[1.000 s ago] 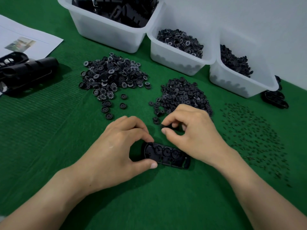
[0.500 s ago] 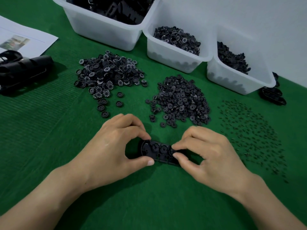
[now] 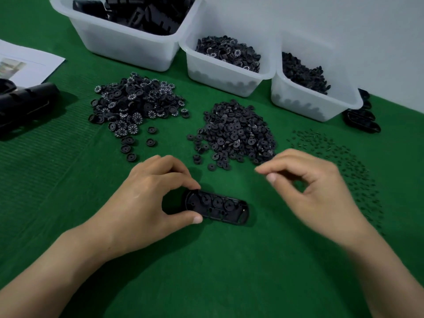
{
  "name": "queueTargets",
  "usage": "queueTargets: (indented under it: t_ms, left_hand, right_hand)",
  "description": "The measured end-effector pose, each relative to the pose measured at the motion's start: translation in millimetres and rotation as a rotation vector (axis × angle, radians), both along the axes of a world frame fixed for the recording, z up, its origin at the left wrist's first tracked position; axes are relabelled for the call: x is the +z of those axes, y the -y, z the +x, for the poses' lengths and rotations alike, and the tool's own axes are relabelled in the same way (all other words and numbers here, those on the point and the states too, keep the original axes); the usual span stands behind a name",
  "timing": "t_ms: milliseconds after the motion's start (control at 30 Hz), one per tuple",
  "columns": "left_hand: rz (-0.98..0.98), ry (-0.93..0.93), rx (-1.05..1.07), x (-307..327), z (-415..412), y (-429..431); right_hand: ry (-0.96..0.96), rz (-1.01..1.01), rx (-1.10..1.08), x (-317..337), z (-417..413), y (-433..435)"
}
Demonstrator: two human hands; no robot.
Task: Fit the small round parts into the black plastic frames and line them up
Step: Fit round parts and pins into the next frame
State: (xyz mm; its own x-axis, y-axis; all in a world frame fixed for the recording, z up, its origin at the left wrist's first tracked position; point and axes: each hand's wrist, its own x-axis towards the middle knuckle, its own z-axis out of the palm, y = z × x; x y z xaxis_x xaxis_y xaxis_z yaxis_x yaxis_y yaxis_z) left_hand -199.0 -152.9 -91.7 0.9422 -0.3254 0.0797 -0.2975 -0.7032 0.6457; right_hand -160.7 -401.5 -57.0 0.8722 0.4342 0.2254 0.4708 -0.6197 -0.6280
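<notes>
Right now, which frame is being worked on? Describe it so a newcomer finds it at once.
On the green mat, look nearer the camera than the heaps of round parts. The black frame lies flat there, its left end pinched by the left hand. Unlike the frames heaped in the big bin, it lies alone, round parts seated inside.

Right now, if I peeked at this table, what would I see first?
Two hands in the middle of the green cloth: the left hand pinches one end of a black frame, and the right hand hovers beside it, blurred. Behind them sit two heaps of little black discs, with three white tubs at the back.
</notes>
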Motion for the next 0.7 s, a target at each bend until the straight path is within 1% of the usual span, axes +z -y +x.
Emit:
queueTargets:
  t_ms: [100,200,300,567,700]
  left_hand:
    - [0.033,0.003,-0.039,1.3,-1.8,11.9]
    - [0.04,-0.009,-0.091,1.3,-4.9,32.8]
    - [0.037,-0.014,-0.149,1.0,-7.6,57.2]
    - [0.036,-0.024,-0.25,3.3,-14.9,118.6]
    - [0.031,-0.019,-0.256,2.4,-19.0,139.6]
  right_hand:
    - [-0.082,0.072,-0.145,7.9,1.1,31.4]
    - [-0.142,0.059,-0.215,8.6,-6.1,62.0]
    - [-0.159,0.041,-0.252,7.3,-16.6,84.6]
    - [-0.089,-0.168,-0.204,-3.5,-36.5,110.6]
    - [-0.039,-0.262,-0.086,-6.9,-39.3,108.2]
